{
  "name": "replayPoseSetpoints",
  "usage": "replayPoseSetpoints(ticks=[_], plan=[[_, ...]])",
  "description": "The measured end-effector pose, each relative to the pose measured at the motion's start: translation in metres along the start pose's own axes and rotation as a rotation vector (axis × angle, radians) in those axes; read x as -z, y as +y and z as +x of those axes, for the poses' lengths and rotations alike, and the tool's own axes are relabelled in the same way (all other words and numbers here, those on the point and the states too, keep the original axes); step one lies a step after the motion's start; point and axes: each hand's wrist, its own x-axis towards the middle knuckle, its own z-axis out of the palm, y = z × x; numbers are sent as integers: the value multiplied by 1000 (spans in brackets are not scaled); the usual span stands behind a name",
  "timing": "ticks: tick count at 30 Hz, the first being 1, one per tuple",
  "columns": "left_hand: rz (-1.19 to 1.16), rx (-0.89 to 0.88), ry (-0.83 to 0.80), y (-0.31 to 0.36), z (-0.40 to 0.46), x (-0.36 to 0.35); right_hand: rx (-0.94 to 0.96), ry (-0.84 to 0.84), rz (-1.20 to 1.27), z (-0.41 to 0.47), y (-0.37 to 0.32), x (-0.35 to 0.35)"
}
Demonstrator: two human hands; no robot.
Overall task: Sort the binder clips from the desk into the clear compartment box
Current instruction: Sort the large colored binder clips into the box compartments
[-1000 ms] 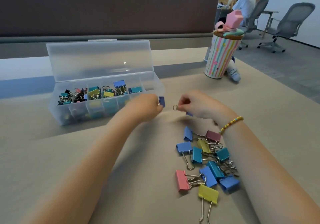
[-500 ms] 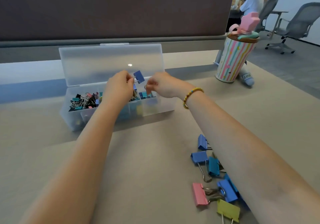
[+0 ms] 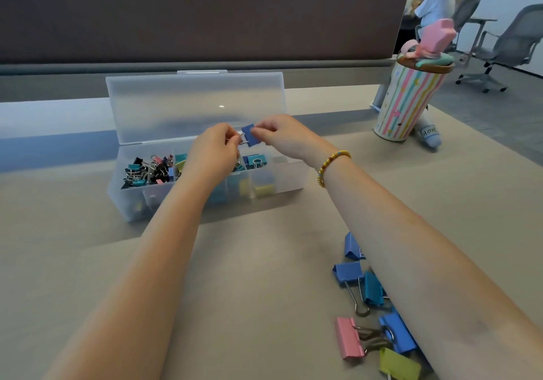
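A clear compartment box [image 3: 282,178] stands open on the desk, its lid upright behind it. Several small coloured clips fill its left and middle compartments. Above the box both hands hold one small blue binder clip [image 3: 249,134]. My left hand [image 3: 216,152] pinches its wire handles. My right hand [image 3: 279,134] pinches the blue body. A pile of larger binder clips [image 3: 371,315], blue, pink and yellow, lies on the desk at lower right, partly hidden under my right forearm.
A striped pastel cup [image 3: 407,106] with a pink lid ornament stands at the back right. A dark partition [image 3: 205,12] runs behind the desk. Office chairs [image 3: 511,44] and a seated person [image 3: 435,3] are far right.
Both hands carried the small blue clip from the desk near the pile up over the box. My right hand now pinches the clip's body instead of only reaching beside it.
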Motion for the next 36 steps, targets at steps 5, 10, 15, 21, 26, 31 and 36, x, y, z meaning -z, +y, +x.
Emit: replayPoseSetpoints(ticks=[5,10,15,21,26,31,36], plan=[[-41,-2,-4,0,0,3,-7,47,9,2,3,1],[-8,41,48,-5,3,5,-8,-45,-257,12,12,7],[80,-29,55,-7,2,0,31,-73,-372,14,5,-10],[177,-239,193,13,-13,-2,91,260,-417,-16,30,14],[85,-423,-60,60,-42,-22,-38,374,-273,-89,75,54],[186,-464,-626,90,-76,-49,-154,304,-183,-144,105,64],[243,-424,-844,89,-91,-71,-186,46,-145,-168,113,72]])
